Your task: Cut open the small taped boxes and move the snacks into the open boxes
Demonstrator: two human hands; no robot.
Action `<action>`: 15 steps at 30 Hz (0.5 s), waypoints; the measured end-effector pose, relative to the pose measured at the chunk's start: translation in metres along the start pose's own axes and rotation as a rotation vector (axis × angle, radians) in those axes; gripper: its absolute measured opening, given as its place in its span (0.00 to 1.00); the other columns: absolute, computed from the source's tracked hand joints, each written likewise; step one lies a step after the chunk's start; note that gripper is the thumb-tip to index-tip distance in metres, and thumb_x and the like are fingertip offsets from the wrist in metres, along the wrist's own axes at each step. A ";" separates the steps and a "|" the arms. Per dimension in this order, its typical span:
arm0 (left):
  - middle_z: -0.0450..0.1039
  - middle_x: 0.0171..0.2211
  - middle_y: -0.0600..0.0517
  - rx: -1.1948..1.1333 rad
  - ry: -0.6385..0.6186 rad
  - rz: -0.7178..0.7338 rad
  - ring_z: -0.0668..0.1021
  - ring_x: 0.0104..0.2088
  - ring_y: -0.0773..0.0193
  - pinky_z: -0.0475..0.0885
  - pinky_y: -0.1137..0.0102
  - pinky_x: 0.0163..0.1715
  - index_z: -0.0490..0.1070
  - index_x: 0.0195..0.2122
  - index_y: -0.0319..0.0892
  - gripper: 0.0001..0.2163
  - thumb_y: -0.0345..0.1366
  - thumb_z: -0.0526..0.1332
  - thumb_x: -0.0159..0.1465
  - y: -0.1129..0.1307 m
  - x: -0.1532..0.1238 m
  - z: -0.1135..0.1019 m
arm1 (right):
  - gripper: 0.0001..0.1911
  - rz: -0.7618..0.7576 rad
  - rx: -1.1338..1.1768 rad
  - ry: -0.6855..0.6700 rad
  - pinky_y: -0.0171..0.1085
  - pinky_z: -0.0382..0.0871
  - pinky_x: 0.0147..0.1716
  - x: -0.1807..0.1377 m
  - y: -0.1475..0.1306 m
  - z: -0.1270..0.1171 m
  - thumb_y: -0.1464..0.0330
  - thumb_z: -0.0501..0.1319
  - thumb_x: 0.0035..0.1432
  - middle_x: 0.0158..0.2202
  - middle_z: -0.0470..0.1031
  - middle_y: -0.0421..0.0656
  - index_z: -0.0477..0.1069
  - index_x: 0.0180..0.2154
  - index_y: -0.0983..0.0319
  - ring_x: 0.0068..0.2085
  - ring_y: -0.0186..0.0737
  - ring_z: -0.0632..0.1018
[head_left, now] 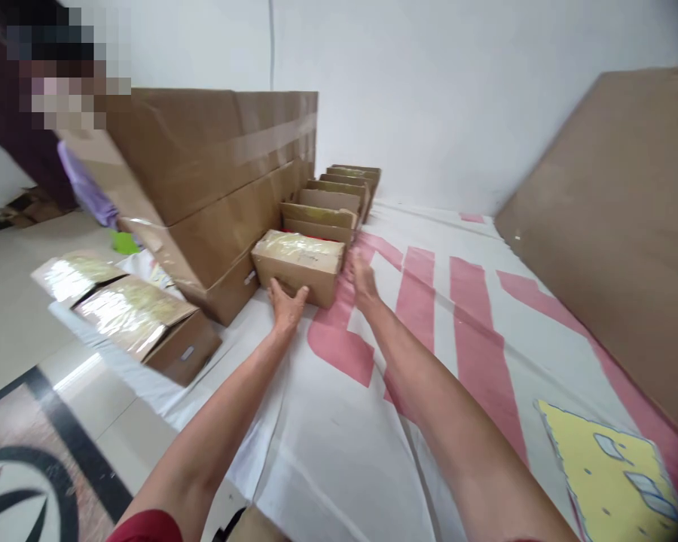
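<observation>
A small cardboard box [297, 275] with shiny clear tape on its top flap rests on the cloth-covered table. My left hand [287, 302] is against the lower front of this box, thumb and fingers spread apart. At the box's right side is my right hand [362, 277], upright with its fingers stretched forward; it is slightly blurred, and whether it touches the box I cannot tell. Behind the box, a row of open cardboard boxes [331, 199] runs toward the wall. Something red shows just past the nearest box's top edge.
Large taped cartons [203, 150] stand along the left of the row. Two small taped boxes [141, 316] sit at the table's left edge. A big cardboard panel [621, 226] leans at right, near a yellow cartoon print [610, 467]. Another person [28, 98] is at far left.
</observation>
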State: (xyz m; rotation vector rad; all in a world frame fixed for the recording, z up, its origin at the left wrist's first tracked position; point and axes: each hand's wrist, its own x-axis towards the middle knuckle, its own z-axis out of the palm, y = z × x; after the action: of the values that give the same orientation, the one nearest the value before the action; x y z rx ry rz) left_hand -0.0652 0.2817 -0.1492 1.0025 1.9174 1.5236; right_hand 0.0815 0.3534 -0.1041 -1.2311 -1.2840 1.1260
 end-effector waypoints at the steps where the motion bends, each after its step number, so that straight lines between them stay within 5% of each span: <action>1: 0.54 0.73 0.33 -0.003 -0.015 0.028 0.53 0.76 0.40 0.52 0.48 0.74 0.54 0.71 0.38 0.43 0.36 0.71 0.57 0.001 -0.018 -0.013 | 0.30 -0.010 -0.018 0.042 0.46 0.72 0.51 -0.017 0.001 -0.002 0.40 0.53 0.61 0.43 0.80 0.47 0.72 0.42 0.59 0.54 0.51 0.76; 3: 0.59 0.72 0.38 -0.006 -0.050 0.121 0.60 0.74 0.45 0.60 0.51 0.72 0.62 0.68 0.44 0.36 0.35 0.70 0.57 0.002 -0.061 -0.049 | 0.30 -0.046 -0.055 0.085 0.51 0.69 0.56 -0.056 0.008 -0.002 0.41 0.52 0.61 0.49 0.79 0.50 0.73 0.43 0.60 0.59 0.55 0.74; 5: 0.57 0.72 0.41 0.041 -0.090 0.419 0.60 0.74 0.48 0.59 0.50 0.72 0.62 0.67 0.48 0.29 0.36 0.64 0.64 0.001 -0.107 -0.093 | 0.28 -0.131 -0.104 0.018 0.53 0.65 0.61 -0.097 0.015 0.010 0.45 0.59 0.58 0.55 0.78 0.51 0.74 0.46 0.60 0.61 0.56 0.73; 8: 0.63 0.68 0.42 0.128 0.204 0.589 0.65 0.70 0.50 0.59 0.48 0.71 0.62 0.66 0.50 0.24 0.37 0.59 0.69 -0.004 -0.150 -0.165 | 0.35 -0.416 -0.275 -0.289 0.55 0.63 0.64 -0.155 0.009 0.057 0.47 0.66 0.54 0.64 0.71 0.55 0.72 0.58 0.60 0.65 0.58 0.71; 11: 0.61 0.68 0.41 0.151 0.504 0.492 0.64 0.71 0.50 0.61 0.51 0.70 0.58 0.68 0.49 0.27 0.37 0.60 0.68 -0.016 -0.133 -0.227 | 0.54 -0.604 -0.460 -0.522 0.58 0.58 0.67 -0.191 -0.018 0.131 0.45 0.70 0.50 0.72 0.59 0.57 0.58 0.71 0.60 0.72 0.62 0.61; 15: 0.59 0.69 0.39 0.069 0.550 0.240 0.63 0.71 0.48 0.60 0.52 0.70 0.58 0.68 0.44 0.31 0.38 0.61 0.64 -0.029 -0.066 -0.271 | 0.61 -0.613 -0.734 -0.587 0.63 0.56 0.65 -0.199 -0.058 0.212 0.45 0.71 0.50 0.75 0.49 0.62 0.48 0.74 0.62 0.73 0.70 0.54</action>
State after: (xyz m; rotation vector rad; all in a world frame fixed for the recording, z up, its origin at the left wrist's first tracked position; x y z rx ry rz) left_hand -0.2359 0.0628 -0.1123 0.9339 2.2897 2.0484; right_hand -0.1353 0.1538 -0.0734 -0.8781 -2.4642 0.5683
